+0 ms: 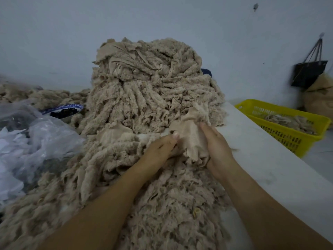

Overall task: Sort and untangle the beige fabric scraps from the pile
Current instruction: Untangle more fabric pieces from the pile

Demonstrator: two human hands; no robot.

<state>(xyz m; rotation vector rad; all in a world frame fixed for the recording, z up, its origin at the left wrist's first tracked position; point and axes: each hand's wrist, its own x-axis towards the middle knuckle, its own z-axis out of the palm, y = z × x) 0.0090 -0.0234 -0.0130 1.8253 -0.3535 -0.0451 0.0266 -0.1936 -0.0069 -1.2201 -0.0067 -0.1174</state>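
A tall pile of beige fabric scraps (151,83) rises in the middle of the white table and spreads toward me as a loose layer (162,204). Between my hands is one smooth beige scrap (191,136), lifted a little above the layer. My left hand (158,150) pinches its left edge with thumb and fingers. My right hand (218,147) grips its right side, the thumb on top and the fingers hidden under the cloth.
A yellow plastic basket (292,139) holding a few beige scraps sits off the table's right edge (261,150). Clear plastic bags (32,138) lie at the left, with a blue-rimmed bowl (64,110) of dark pieces behind them. A black bag (308,73) hangs on the wall.
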